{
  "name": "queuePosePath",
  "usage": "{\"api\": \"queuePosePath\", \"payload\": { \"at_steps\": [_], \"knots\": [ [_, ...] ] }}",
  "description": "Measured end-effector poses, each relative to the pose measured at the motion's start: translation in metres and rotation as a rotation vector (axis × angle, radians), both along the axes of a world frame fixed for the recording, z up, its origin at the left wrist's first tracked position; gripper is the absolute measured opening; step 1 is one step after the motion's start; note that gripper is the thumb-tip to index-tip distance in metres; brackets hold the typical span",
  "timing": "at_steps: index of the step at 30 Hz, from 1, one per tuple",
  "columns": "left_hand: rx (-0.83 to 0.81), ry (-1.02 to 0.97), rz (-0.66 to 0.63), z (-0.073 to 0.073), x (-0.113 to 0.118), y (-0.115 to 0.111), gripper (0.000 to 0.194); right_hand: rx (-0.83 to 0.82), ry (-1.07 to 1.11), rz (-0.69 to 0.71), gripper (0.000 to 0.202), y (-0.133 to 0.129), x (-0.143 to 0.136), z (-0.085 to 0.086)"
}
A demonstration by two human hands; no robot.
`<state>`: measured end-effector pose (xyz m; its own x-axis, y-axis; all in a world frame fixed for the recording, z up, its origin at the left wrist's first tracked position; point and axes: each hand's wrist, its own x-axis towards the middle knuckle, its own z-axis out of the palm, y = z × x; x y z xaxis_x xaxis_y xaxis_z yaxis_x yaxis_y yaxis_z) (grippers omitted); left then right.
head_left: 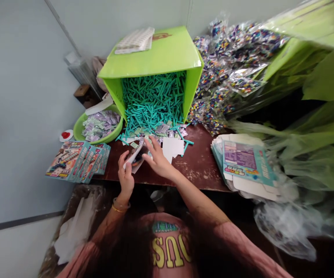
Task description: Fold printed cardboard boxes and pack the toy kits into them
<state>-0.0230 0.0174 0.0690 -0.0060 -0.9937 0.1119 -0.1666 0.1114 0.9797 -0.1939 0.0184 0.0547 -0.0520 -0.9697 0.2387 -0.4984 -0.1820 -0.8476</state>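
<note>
Near the table's front edge, my left hand is wrapped round the lower left side of a small open box, which is tilted. My right hand is at the box's right side with its fingers apart, the fingertips at the opening; whether it holds something small is hard to tell. Just beyond the hands lie small purple and green packets and loose teal sticks, which spill from a green bin lying on its side. White cards lie right of my right hand.
A green bowl of packets and a row of finished-looking boxes stand at the left. Flat printed boxes are stacked at the right. Bags of coloured beads pile up behind them. A red round item sits beside the bowl.
</note>
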Motion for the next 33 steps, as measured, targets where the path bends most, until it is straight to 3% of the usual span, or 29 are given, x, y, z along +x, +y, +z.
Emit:
{"api": "queuePosePath", "payload": {
  "at_steps": [3, 5, 8, 10, 14, 17, 19, 23, 25, 29, 31, 33],
  "knots": [
    [0.068, 0.08, -0.069, 0.011, 0.002, -0.002, 0.053, 0.0, -0.171, 0.011, 0.065, -0.006, -0.007, -0.003],
    [0.016, 0.089, -0.105, 0.014, 0.0, -0.003, 0.048, 0.024, -0.282, -0.044, 0.065, -0.009, -0.006, -0.006],
    [-0.101, 0.039, -0.02, 0.012, -0.005, -0.006, 0.042, 0.073, -0.41, -0.164, 0.068, -0.013, 0.001, -0.008],
    [-0.08, 0.046, 0.016, 0.007, -0.006, -0.007, 0.045, 0.088, -0.461, -0.16, 0.075, -0.016, 0.006, -0.007],
    [0.022, 0.112, -0.003, -0.004, -0.005, -0.005, 0.043, 0.023, -0.402, -0.159, 0.076, -0.023, 0.015, -0.001],
    [0.001, 0.2, 0.015, -0.011, -0.002, -0.004, 0.047, -0.03, -0.293, -0.186, 0.075, -0.03, 0.019, 0.003],
    [0.008, 0.255, 0.058, -0.016, 0.002, -0.008, 0.048, -0.001, -0.332, -0.132, 0.077, -0.035, 0.016, 0.003],
    [0.167, 0.366, 0.141, -0.025, 0.017, -0.026, 0.043, 0.224, -0.725, 0.083, 0.064, -0.041, 0.001, -0.009],
    [0.227, 0.399, 0.137, -0.026, 0.025, -0.036, 0.043, 0.316, -0.83, 0.121, 0.059, -0.042, -0.004, -0.016],
    [0.239, 0.359, 0.04, -0.024, 0.035, -0.051, 0.048, 0.314, -0.654, 0.124, 0.043, -0.047, -0.004, -0.019],
    [0.23, 0.33, -0.045, -0.021, 0.038, -0.055, 0.048, 0.132, -0.422, 0.104, 0.025, -0.051, -0.003, -0.012],
    [0.216, 0.304, -0.134, -0.019, 0.039, -0.058, 0.045, -0.111, -0.125, 0.156, 0.025, -0.057, -0.003, -0.003]
  ]
}}
